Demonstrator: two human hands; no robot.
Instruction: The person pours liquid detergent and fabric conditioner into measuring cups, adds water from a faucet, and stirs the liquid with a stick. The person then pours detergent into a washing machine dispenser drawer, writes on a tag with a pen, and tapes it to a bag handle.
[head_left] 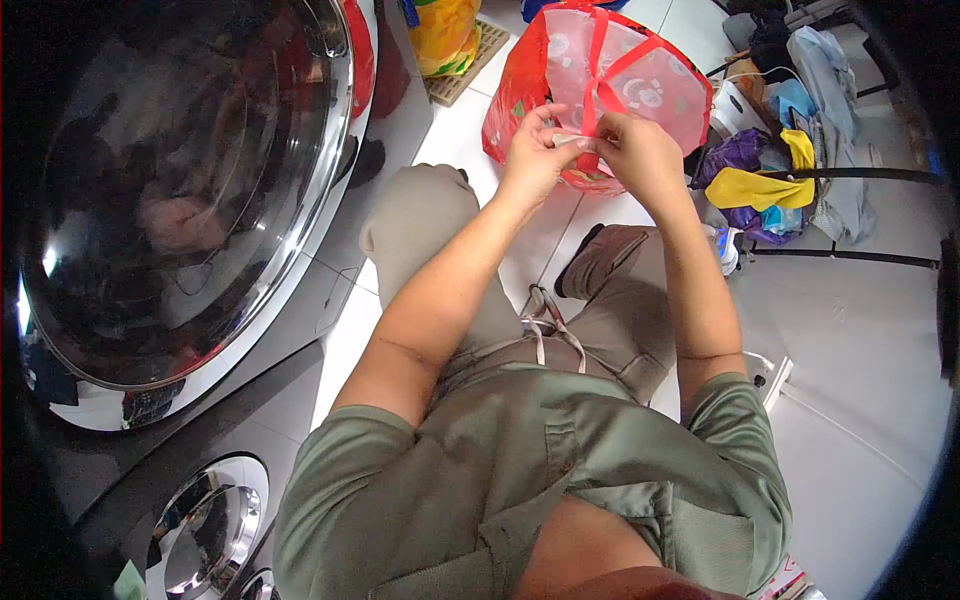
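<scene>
A large red bag (515, 95) with a pale printed panel and red strap handles (598, 50) stands on the white tiled floor in front of my body. Both hands meet over its near side. My left hand (540, 155) pinches a small whitish piece (572, 141), too small to identify. Beside it, my right hand (632, 150) has its fingers closed at the lower end of the red strap, touching the same whitish piece. What lies inside the bag is hidden.
At the left is a large round glass door (180, 200) of a machine, with a smaller round door (210, 530) below. Yellow cloth (760, 190) and other fabrics hang on a dark rack at the right. A yellow bag (445, 35) stands at the back.
</scene>
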